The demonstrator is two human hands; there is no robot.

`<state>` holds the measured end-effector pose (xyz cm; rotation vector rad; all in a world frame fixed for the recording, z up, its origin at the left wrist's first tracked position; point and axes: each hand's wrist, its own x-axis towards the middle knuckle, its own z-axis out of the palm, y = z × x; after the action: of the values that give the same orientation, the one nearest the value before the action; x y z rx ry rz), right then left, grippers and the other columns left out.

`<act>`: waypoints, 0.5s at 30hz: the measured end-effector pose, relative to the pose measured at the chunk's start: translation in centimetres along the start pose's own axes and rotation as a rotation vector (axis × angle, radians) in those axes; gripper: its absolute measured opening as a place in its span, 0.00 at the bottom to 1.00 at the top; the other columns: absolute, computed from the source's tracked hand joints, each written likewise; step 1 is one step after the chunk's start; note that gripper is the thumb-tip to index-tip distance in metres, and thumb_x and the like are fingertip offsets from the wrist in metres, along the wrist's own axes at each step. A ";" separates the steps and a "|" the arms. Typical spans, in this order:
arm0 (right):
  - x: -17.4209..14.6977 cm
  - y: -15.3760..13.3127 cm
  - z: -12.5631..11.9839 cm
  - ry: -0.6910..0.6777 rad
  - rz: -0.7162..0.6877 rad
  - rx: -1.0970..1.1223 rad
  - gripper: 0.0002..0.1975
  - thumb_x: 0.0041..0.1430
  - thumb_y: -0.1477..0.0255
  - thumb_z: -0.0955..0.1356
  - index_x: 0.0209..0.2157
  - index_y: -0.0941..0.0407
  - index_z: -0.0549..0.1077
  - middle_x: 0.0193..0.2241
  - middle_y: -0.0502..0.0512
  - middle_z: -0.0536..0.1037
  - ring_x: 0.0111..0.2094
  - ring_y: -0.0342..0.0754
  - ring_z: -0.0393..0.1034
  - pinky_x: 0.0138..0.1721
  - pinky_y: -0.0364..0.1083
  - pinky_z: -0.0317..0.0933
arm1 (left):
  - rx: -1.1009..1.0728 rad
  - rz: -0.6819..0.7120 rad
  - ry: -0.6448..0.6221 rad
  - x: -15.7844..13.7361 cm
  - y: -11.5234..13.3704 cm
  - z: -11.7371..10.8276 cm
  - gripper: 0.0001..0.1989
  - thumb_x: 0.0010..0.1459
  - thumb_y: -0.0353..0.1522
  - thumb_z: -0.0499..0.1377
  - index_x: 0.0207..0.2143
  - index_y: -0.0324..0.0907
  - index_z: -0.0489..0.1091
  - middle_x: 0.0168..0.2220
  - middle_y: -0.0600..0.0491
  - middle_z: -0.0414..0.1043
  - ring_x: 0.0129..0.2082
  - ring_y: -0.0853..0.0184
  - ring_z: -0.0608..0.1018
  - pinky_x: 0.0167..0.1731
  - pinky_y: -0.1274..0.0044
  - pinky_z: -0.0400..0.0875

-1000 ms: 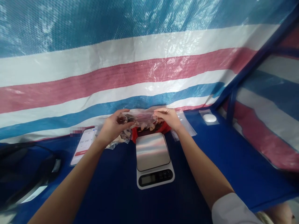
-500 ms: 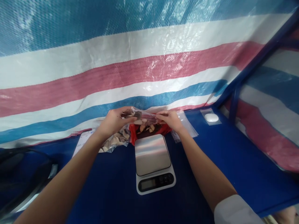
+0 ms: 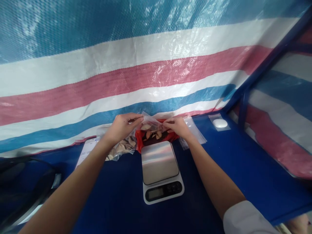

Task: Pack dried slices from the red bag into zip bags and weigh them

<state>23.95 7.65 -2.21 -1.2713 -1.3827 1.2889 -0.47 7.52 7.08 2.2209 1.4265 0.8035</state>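
Between my hands a clear plastic bag (image 3: 152, 121) is stretched above a red plastic bag (image 3: 139, 140) that holds pale dried slices (image 3: 158, 134). The fingers of my left hand (image 3: 125, 126) pinch the clear bag's left end. At its right end, my right hand (image 3: 179, 126) grips it between thumb and fingers. Just in front stands a kitchen scale (image 3: 161, 165) with a bare metal plate; its display is too dim to read. Left of the red bag, partly behind my left wrist, lies another clear bag of dried slices (image 3: 122, 148).
Flat clear bags (image 3: 195, 131) lie right of my right hand. Farther right sits a small packet with a white oval piece (image 3: 220, 123). A phone (image 3: 86, 150) rests by my left forearm, and dark straps (image 3: 41, 185) at far left. A striped tarp (image 3: 136, 78) rises behind the blue table (image 3: 117, 191).
The clear bag has gone from bunched and dark inside to spread out and see-through. My left fingers have shifted along its upper edge; my right hand has barely moved.
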 end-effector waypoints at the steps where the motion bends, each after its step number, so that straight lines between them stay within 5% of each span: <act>1: 0.0 -0.1 0.0 0.004 0.007 -0.002 0.07 0.58 0.74 0.70 0.30 0.56 0.82 0.29 0.54 0.83 0.31 0.46 0.78 0.32 0.43 0.75 | -0.004 -0.018 0.007 -0.1 -0.3 0.1 0.21 0.55 0.49 0.60 0.39 0.44 0.81 0.43 0.50 0.83 0.42 0.57 0.82 0.44 0.73 0.74; 7: -0.1 -0.4 -0.1 0.018 0.048 -0.003 0.09 0.58 0.77 0.69 0.26 0.56 0.81 0.28 0.54 0.83 0.30 0.46 0.78 0.32 0.43 0.75 | -0.009 -0.121 0.043 -1.3 -1.6 0.6 0.21 0.53 0.50 0.62 0.38 0.44 0.81 0.39 0.50 0.83 0.38 0.57 0.82 0.40 0.73 0.74; 15: 0.0 -0.4 0.8 0.009 0.042 0.028 0.07 0.59 0.73 0.70 0.29 0.56 0.81 0.26 0.53 0.82 0.28 0.45 0.78 0.29 0.41 0.74 | -0.008 -0.157 0.179 -1.3 -0.4 -0.4 0.16 0.53 0.47 0.60 0.31 0.45 0.79 0.30 0.53 0.81 0.33 0.60 0.81 0.37 0.74 0.73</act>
<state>23.13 7.55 -1.94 -1.2915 -1.3335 1.3249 -1.42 6.56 6.79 2.0432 1.6536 0.9705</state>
